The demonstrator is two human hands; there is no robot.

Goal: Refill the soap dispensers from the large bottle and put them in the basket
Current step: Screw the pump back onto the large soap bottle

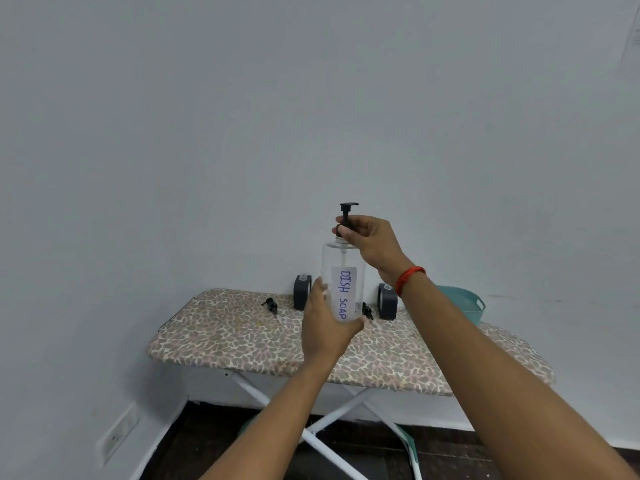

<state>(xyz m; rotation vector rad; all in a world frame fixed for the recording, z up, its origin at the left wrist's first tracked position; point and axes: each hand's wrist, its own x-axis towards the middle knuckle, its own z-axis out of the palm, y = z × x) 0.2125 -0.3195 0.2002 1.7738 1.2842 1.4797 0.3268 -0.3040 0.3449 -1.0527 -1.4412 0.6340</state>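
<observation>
Gripped low in the left hand [325,322], upright: large clear plastic bottle [343,261] labelled DISH SOAP, fill level unreadable. At its 12 o'clock, black pump [347,216], collar pinched by the right hand [369,242]. Beyond, on the leopard-print ironing board [242,337]: loose black pump heads [270,304] and dark rounded dispensers [302,292] at the bottle's 9 and 3 o'clock. Farther at 3 o'clock, teal perforated basket [465,303], partly behind the right forearm.
</observation>
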